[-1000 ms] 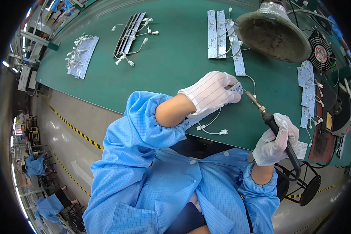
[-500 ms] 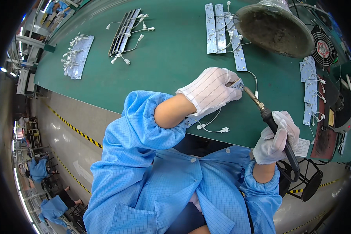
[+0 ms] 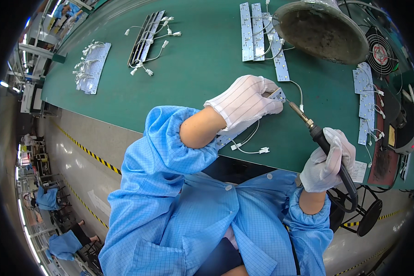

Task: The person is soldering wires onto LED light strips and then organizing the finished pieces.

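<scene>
My left hand point(image 3: 246, 102), in a white striped glove, is closed round a white LED circuit board strip point(image 3: 278, 94). One end of the strip sticks out past my fingertips, and the glove hides its middle. White leads with small connectors point(image 3: 263, 150) hang out below that hand onto the table. My gloved right hand point(image 3: 329, 161) grips a soldering iron point(image 3: 318, 133) by its black handle. The iron slants up to the left, its tip just right of the strip's end, with a small gap between them.
The green table point(image 3: 193, 60) carries LED strips point(image 3: 247, 34) ahead, a black-and-white strip bundle point(image 3: 147, 39) and a wired stack point(image 3: 96, 66) at left. A fume hood point(image 3: 321, 34) hangs above right. A fan point(image 3: 382, 54), more strips point(image 3: 366, 103) and a soldering station point(image 3: 402, 133) stand right.
The soldering iron's tip has come away slightly from the strip's end. My left hand has shifted a little up and left with the strip, turning its end more into view.
</scene>
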Tool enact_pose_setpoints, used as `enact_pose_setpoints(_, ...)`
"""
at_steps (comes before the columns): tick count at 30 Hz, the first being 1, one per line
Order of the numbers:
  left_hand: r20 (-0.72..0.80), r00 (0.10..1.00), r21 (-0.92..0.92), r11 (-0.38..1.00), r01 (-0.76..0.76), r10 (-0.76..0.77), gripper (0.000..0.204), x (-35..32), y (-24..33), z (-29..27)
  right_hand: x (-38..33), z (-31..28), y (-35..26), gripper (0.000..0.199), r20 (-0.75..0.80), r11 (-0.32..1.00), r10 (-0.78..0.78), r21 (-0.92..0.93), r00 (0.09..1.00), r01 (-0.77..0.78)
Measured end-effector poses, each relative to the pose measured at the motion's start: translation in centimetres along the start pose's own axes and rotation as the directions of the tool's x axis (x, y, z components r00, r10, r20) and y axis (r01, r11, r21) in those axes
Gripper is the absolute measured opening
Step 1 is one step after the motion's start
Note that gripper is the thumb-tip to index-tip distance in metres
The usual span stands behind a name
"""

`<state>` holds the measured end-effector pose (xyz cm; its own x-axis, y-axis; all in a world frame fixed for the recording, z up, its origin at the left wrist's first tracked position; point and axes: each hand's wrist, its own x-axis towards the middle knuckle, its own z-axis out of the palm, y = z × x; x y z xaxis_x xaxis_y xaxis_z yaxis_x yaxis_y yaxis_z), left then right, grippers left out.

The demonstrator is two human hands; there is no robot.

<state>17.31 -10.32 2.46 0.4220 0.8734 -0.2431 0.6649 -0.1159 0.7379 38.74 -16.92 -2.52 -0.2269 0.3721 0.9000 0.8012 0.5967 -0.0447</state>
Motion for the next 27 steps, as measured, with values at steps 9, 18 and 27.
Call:
enact_pose_setpoints(9, -0.017, 0.974, 0.241, 0.946, -0.215, 0.226, 0.024, -0.1, -0.9, 0.3, 0.5, -0.4, -0.5, 0.027, 0.091, 0.987, -0.001, -0.159, 0.996, 0.016)
enact_pose_setpoints(18, 0.012, 0.932, 0.372, 0.864, -0.339, 0.361, 0.024, -0.2, -1.8, 0.4, 0.2, -1.1, -0.5, 0.034, 0.145, 1.0, 0.019, -0.017, 0.989, -0.017)
enact_pose_setpoints(27, -0.323, 0.934, 0.299, 0.953, -0.052, 0.153, 0.051, -3.7, -1.4, -0.9, 0.3, -0.5, 0.2, 0.029, 0.063, 0.985, 0.002, -0.173, 0.998, 0.009)
